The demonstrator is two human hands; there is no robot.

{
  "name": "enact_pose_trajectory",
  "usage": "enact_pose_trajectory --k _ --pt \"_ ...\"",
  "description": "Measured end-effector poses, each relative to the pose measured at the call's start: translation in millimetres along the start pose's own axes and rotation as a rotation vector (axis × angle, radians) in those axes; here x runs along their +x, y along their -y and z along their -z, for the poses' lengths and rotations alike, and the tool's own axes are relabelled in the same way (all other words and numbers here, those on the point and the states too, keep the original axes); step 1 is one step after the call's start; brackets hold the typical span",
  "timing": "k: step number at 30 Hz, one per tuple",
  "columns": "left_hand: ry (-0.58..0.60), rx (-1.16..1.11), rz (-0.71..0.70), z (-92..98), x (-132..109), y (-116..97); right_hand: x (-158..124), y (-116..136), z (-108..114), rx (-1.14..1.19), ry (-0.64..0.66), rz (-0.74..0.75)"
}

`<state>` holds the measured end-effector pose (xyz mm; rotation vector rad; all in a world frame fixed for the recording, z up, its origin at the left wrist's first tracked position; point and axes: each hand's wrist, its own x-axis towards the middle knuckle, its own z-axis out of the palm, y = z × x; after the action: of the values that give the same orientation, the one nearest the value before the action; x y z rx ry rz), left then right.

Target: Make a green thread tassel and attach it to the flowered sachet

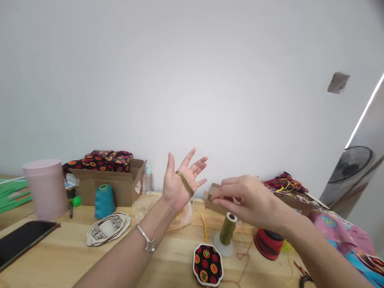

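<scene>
My left hand (182, 182) is raised over the table, palm facing me and fingers spread. Olive-green thread (185, 183) is wound in a band around its palm. To its right, my right hand (244, 199) is held with thumb and fingers pinched together; whatever is between them is too fine to make out. Below the right hand stands a spool of olive-green thread (228, 229) on a white base (223, 246). In front of the spool lies a patterned fabric piece with a pale scalloped frame (208, 265) and a yellow braided cord (203, 225).
On the left are a phone (22, 242), a pink canister (47, 189), a teal thread cone (104, 201), cut-out wooden plates (108, 229) and a cardboard box (107, 187) with patterned fabric. A red cord spool (267, 244), scissors (305, 280) and pink fabric (341, 231) lie right.
</scene>
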<state>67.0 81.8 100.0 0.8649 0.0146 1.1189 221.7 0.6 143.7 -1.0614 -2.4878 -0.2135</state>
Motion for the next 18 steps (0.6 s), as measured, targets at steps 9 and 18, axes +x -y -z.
enact_pose_trajectory --k 9,18 --pt "0.188 0.042 0.491 -0.8 -30 36 15 -3 -11 0.070 -0.072 -0.028" --pt "0.411 0.017 0.743 2.0 -42 41 10 -25 -53 0.487 -0.031 -0.197"
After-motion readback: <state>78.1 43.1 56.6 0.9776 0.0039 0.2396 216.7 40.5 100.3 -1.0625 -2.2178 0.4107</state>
